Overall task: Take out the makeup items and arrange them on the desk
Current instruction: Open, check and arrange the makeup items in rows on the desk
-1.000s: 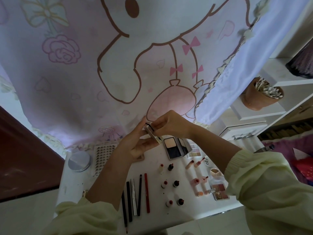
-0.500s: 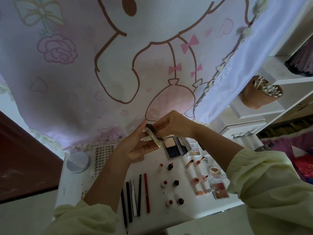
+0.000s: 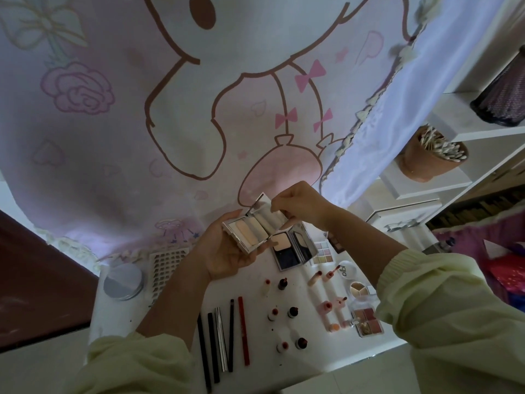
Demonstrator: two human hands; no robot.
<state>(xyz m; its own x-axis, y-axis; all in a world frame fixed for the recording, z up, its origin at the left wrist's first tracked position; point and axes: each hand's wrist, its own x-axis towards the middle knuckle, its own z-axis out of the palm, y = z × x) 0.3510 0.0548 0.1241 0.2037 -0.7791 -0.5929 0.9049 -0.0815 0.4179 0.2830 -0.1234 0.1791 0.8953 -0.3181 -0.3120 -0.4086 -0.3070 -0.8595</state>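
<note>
1. At the near edge of the desk [image 3: 321, 354], the pencils [image 3: 224, 336] are laid in a parallel row, evidently grouped by kind.
2. Above the middle of the desk, the compact [image 3: 250, 231] is cradled across the left hand [image 3: 224, 251], with fingers curled round its base to steady it.
3. Its lid [image 3: 267, 217] is pinched at the far-right edge by the right hand [image 3: 301, 204] and held raised, presumably for display opened.
4. Just beyond, a second compact [image 3: 292, 248] is set open on the desk.

We log one view: head-worn, wide-angle, facing forward and down. Nearest us, mid-frame: left hand [image 3: 227, 251] and right hand [image 3: 301, 203], both gripping a small silver hinged compact [image 3: 250, 231]. The white desk [image 3: 119, 317] lies farther below; a pink cartoon-print curtain [image 3: 113, 166] fills the top.
</note>
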